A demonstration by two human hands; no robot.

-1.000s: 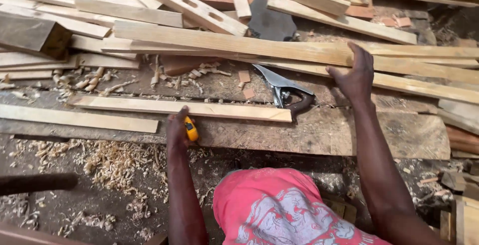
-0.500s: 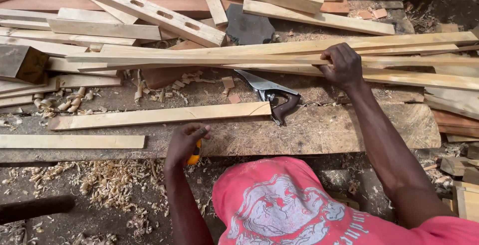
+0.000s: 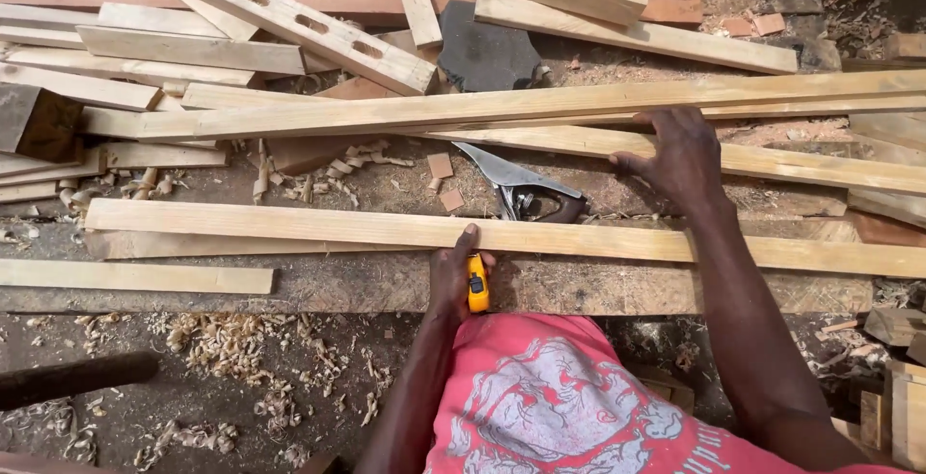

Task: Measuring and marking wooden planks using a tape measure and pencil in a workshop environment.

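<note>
The left hand (image 3: 453,276) grips a small yellow tool (image 3: 477,284) against the long pale wooden board (image 3: 289,228), while the right hand (image 3: 683,158) lies open just behind it.

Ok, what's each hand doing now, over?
Left hand holds yellow tool, thumb on long plank. Right hand on upper plank. Hand plane between.

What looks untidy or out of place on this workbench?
Wood shavings lie scattered along the bench's near edge. The hand plane lies half hidden behind the long plank that the left hand touches. Boards behind are piled crisscross.
</note>
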